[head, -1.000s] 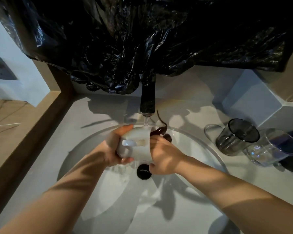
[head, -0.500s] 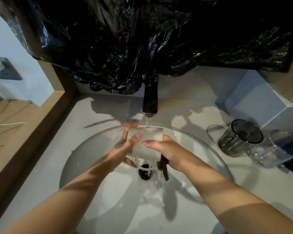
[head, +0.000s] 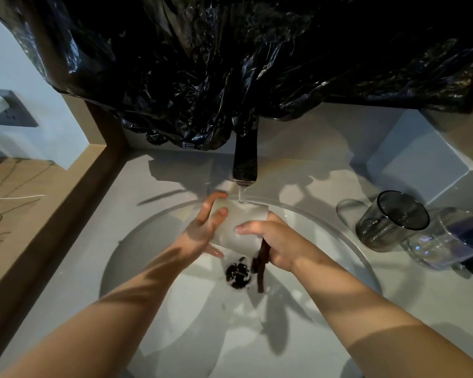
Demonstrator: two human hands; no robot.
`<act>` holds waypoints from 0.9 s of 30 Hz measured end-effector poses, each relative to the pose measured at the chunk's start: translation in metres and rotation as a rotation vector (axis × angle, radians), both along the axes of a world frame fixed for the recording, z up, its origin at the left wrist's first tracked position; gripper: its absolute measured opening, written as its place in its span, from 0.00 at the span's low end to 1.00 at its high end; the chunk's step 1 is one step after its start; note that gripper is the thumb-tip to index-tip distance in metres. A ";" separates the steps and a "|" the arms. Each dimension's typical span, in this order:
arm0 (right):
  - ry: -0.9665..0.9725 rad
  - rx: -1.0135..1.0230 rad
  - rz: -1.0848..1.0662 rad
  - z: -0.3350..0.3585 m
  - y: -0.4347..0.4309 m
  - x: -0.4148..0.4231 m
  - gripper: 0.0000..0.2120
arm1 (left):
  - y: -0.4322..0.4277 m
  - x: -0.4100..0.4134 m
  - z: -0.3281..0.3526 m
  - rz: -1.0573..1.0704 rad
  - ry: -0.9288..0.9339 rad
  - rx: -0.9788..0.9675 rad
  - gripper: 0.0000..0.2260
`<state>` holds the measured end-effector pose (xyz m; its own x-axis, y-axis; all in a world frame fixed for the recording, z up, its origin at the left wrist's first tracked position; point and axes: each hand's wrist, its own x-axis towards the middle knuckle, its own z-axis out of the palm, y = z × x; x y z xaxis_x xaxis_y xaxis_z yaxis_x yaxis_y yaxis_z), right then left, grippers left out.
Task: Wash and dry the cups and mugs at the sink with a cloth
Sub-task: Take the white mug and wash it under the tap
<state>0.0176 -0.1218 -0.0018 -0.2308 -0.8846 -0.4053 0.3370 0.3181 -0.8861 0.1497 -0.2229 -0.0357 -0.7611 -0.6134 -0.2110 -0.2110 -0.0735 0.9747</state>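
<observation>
A white mug (head: 239, 227) is held over the round sink (head: 339, 230), right under the running black tap (head: 245, 159). My left hand (head: 202, 230) grips the mug's left side, thumb and fingers wrapped round it. My right hand (head: 273, 241) grips its right side and also holds a dark brown cloth (head: 261, 266), which hangs down toward the drain (head: 238, 272). Water runs onto the mug's upper rim.
On the counter to the right lie a smoked glass mug (head: 391, 222) and a clear glass cup (head: 445, 238), both on their sides. A black plastic sheet (head: 230, 64) hangs above the tap. A wooden ledge (head: 25, 200) with cables lies to the left.
The mug has been turned from lying sideways to more upright under the stream. The cloth has moved from behind the mug to hanging below my right hand.
</observation>
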 end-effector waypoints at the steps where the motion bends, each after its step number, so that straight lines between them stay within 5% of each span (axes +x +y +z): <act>1: 0.170 0.009 0.040 -0.003 0.000 -0.002 0.12 | -0.002 0.000 0.003 -0.020 -0.024 0.208 0.25; 4: 0.593 0.045 0.278 -0.015 -0.002 0.003 0.16 | 0.005 -0.010 0.016 0.154 -0.107 0.624 0.22; 6: 0.605 0.104 0.269 -0.021 -0.002 0.008 0.20 | 0.011 -0.018 0.017 0.303 -0.129 0.607 0.19; 9: 0.084 0.129 0.074 -0.016 -0.002 0.002 0.16 | 0.019 -0.019 0.010 0.333 -0.035 0.250 0.10; 11: -0.392 0.083 -0.061 -0.009 0.002 -0.003 0.10 | 0.021 -0.012 0.004 0.235 0.031 -0.066 0.11; 12: -0.462 0.048 -0.106 -0.008 0.003 -0.004 0.10 | 0.020 -0.010 0.003 0.178 0.056 -0.144 0.13; 14: -0.337 0.000 -0.121 -0.007 0.003 0.001 0.08 | 0.014 -0.007 0.004 0.083 -0.010 -0.139 0.18; 17: 0.136 -0.050 -0.077 -0.006 0.001 0.007 0.10 | 0.004 -0.007 0.017 0.009 -0.156 0.364 0.30; 19: 0.490 -0.025 0.090 -0.012 0.001 0.011 0.14 | 0.003 -0.012 0.025 0.149 -0.108 0.669 0.33; 21: 0.612 -0.011 0.091 -0.017 0.000 0.013 0.12 | 0.009 -0.020 0.033 0.322 -0.065 0.721 0.27; 23: 0.484 -0.028 -0.009 -0.013 -0.002 0.012 0.09 | 0.016 -0.028 0.037 0.445 -0.073 0.618 0.20; 27: -0.273 -0.004 -0.055 0.005 -0.001 0.002 0.07 | 0.020 -0.031 0.027 0.465 -0.100 0.217 0.18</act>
<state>0.0194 -0.1229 0.0035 -0.1613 -0.8754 -0.4558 0.5799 0.2896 -0.7615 0.1185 -0.2031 -0.0083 -0.3886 -0.8158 -0.4283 -0.1996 -0.3792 0.9035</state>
